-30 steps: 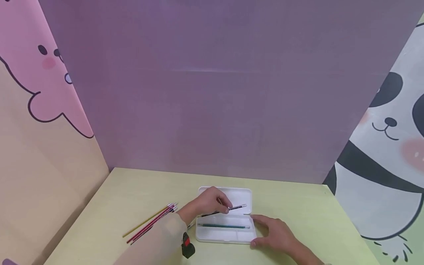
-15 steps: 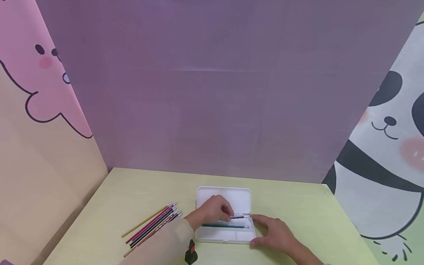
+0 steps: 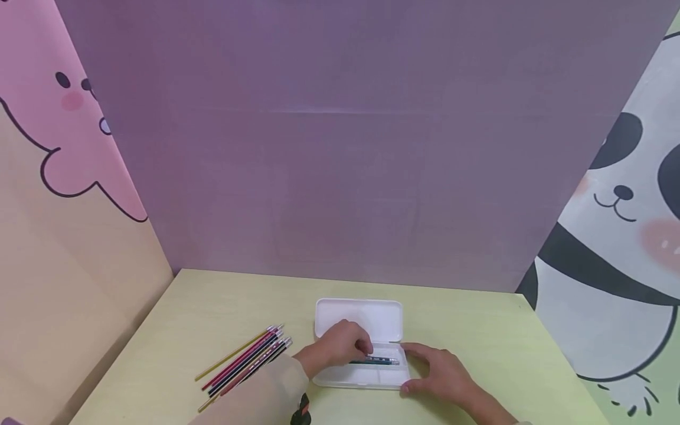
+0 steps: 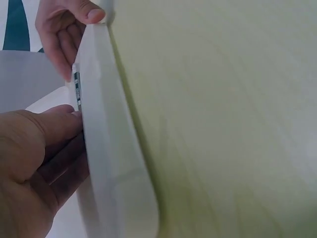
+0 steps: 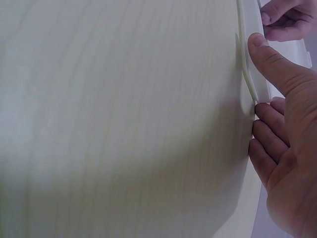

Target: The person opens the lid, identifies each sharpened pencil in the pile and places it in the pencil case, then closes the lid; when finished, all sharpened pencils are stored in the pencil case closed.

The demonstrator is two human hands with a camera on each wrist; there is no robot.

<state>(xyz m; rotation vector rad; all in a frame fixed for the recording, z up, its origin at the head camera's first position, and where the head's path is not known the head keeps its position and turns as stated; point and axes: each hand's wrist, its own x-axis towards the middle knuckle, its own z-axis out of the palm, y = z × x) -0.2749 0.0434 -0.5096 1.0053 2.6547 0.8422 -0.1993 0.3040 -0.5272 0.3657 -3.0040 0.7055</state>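
Observation:
A white plastic pencil case (image 3: 390, 379) lies with its lid (image 3: 359, 311) folded back. My left hand (image 3: 340, 343) reaches into its tray and pinches a dark pencil with pale markings (image 4: 77, 89) between thumb and fingers. Right beside that pencil lies a green pencil (image 3: 390, 363); the left hand covers the far ends of both. My right hand (image 3: 445, 376) holds the case's right end, its thumb (image 5: 270, 57) at the front corner and its fingers by the back one.
Left of the case, a loose bundle of several pencils (image 3: 244, 361) lies slanted on the pale yellow table (image 3: 457, 319), partly behind the left sleeve (image 3: 265, 392). A purple panel (image 3: 361, 195) rises along the table's far edge.
My left hand has lowered the dark pencil from over the lid's hinge into the tray, bringing it alongside the green pencil. The right hand stays at the case's end.

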